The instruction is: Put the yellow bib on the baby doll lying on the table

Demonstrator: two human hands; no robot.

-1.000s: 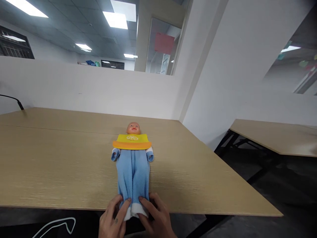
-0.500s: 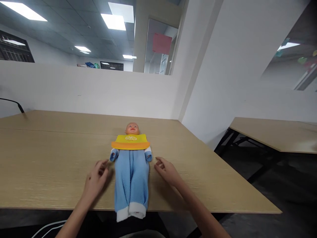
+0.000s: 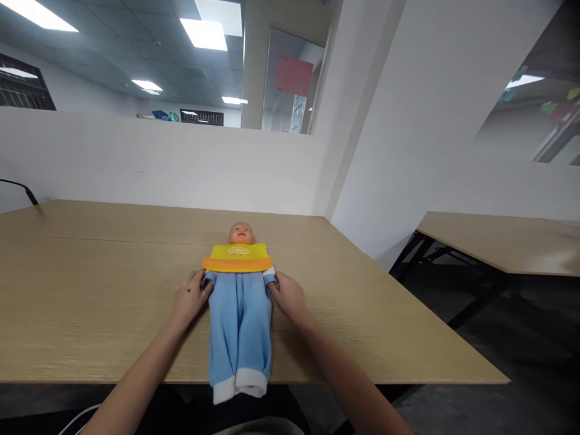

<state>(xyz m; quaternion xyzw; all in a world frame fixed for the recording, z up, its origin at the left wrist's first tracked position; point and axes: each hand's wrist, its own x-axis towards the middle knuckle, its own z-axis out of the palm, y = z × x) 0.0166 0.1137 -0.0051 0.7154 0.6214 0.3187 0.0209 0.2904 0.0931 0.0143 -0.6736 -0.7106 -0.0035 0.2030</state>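
A baby doll (image 3: 241, 233) lies on its back with its head toward the wall. It wears a blue outfit (image 3: 240, 326) with white foot cuffs that hang over the table's front edge. Across its chest lies a yellow bib (image 3: 240, 251) with a white citrus print and an orange catch pocket (image 3: 238, 264). My left hand (image 3: 193, 299) pinches the doll's sleeve cuff on the left (image 3: 210, 277). On the other side, my right hand (image 3: 289, 295) has its thumb and fingers closed about the right sleeve cuff (image 3: 269, 277). The fingertips are partly hidden at both cuffs.
The doll rests on a wooden table (image 3: 113, 302) that meets a white wall (image 3: 203, 163) at the back. A black cable (image 3: 29, 194) reaches in at the far left. A second table (image 3: 512, 241) with black legs stands to the right.
Both my hands have moved forward and inward, from beside the doll onto its two sleeve cuffs, and have closed there. The doll and bib lie as before.
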